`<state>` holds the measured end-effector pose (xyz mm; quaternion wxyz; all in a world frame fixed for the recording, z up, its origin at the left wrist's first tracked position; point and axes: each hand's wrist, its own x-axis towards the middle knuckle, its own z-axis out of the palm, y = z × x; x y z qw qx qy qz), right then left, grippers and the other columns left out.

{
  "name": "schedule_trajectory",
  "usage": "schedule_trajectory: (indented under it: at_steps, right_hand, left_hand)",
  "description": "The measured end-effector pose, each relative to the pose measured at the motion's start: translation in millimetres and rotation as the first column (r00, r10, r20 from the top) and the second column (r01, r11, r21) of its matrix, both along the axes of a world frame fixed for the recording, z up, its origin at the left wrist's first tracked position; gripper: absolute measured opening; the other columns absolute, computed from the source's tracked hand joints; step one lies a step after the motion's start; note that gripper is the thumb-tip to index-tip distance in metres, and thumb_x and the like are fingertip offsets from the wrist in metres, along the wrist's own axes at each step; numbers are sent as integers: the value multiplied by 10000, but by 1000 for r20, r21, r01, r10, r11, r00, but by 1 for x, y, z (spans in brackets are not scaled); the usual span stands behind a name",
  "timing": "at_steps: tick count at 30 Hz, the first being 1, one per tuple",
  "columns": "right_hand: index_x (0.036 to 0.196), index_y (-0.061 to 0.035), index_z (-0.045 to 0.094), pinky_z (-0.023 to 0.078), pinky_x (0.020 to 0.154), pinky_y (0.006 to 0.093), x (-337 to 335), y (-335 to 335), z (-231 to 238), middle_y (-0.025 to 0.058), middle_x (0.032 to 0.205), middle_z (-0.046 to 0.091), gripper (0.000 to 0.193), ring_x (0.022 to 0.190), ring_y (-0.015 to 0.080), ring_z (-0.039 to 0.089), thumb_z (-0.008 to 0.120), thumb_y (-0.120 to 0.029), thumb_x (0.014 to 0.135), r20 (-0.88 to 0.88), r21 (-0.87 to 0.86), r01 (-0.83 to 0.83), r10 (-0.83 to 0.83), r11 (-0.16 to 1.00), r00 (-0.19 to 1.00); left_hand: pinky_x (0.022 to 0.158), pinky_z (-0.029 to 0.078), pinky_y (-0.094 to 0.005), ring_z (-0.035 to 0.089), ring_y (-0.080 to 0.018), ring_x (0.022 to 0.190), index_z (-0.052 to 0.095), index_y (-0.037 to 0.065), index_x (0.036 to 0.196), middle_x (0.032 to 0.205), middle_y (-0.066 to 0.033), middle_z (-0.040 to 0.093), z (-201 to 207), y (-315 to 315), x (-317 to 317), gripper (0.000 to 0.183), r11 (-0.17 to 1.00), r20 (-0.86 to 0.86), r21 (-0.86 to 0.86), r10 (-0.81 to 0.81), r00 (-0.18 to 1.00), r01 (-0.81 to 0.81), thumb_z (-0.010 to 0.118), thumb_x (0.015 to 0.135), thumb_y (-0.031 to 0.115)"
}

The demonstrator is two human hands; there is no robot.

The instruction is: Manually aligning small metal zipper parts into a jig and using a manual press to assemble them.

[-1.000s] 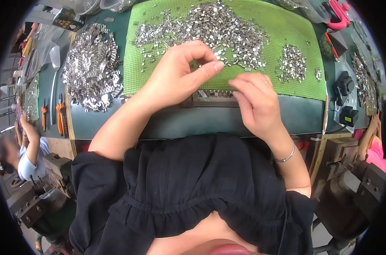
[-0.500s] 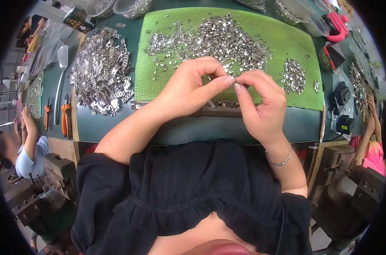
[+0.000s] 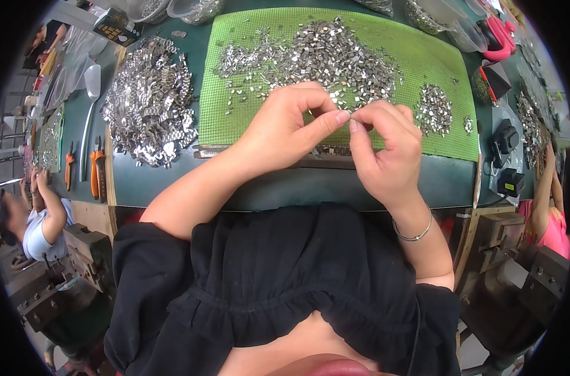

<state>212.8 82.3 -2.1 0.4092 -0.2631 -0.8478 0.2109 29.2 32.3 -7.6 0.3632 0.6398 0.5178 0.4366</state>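
Head cam: both hands up over the near part of the green mat point(image 3: 432, 66), tips meeting approx. mid-mat. L hand point(image 3: 286, 128) has thumb & index curled toward each other; R hand point(image 3: 388, 145) same, its tips right up against the L ones. Can't tell if either is clamped on a metal bit or just touching tips: contact spot too small & partly hidden by fingers. Bracelet point(image 3: 416, 237) on R wrist.

Main pile of small metal bits point(image 3: 335, 56) on mat, just beyond the hands, thinning out to the L. Smaller pile point(image 3: 433, 111) on mat's R side, w/ a tiny cluster point(image 3: 468, 125) beside it, nr the edge. Dark metal bar point(image 3: 326, 163) along mat's near edge, partly behind the hands.

Table point(image 3: 279, 191) is dk green. L of mat: big heap of metal strips point(image 3: 148, 103), then scoop point(image 3: 92, 81) & orange-handled pliers point(image 3: 97, 169). Far R: pink tape dispenser point(image 3: 499, 39). Co-worker in lt blue point(image 3: 47, 232) at far L, another in pink point(image 3: 553, 230) at far R.
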Motion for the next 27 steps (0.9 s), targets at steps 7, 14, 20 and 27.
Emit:
schedule_trajectory:
  at_steps: [7,14,20,27]
  right_hand:
    - [752,-3,565,390,661,376,108,20,38,115,686,552,85,648,279,536,621,-19,814,524,77,115,-139,990,840]
    - [962,62,607,484,724,308,274,-34,67,127,824,588,172,762,212,578,510,114,830,498,66,563,-516,824,697]
    - [938,-47,680,449,805,378,110,11,9,90,902,657,229,852,285,602,805,-101,754,337,99,96,-124,990,933]
    - [805,-98,672,379,792,404,39,50,-30,41,793,621,128,860,251,612,750,-200,803,453,105,-17,-33,994,891]
  left_hand:
    - [756,488,-308,623,-192,811,676,-2,862,871,-78,652,-2,-3,-18,103,984,-218,162,115,969,-80,734,865,83]
    - [883,372,-387,557,-225,987,760,126,895,969,-3,603,-10,10,1,136,974,-677,214,92,730,75,791,768,164]
    - [856,377,-396,564,-246,993,715,85,865,963,-24,608,-12,7,8,43,977,-795,207,146,589,38,710,841,120]
    - [845,374,-401,615,-269,862,675,69,898,867,-50,685,-7,-19,19,32,994,-557,102,28,830,35,661,884,95]
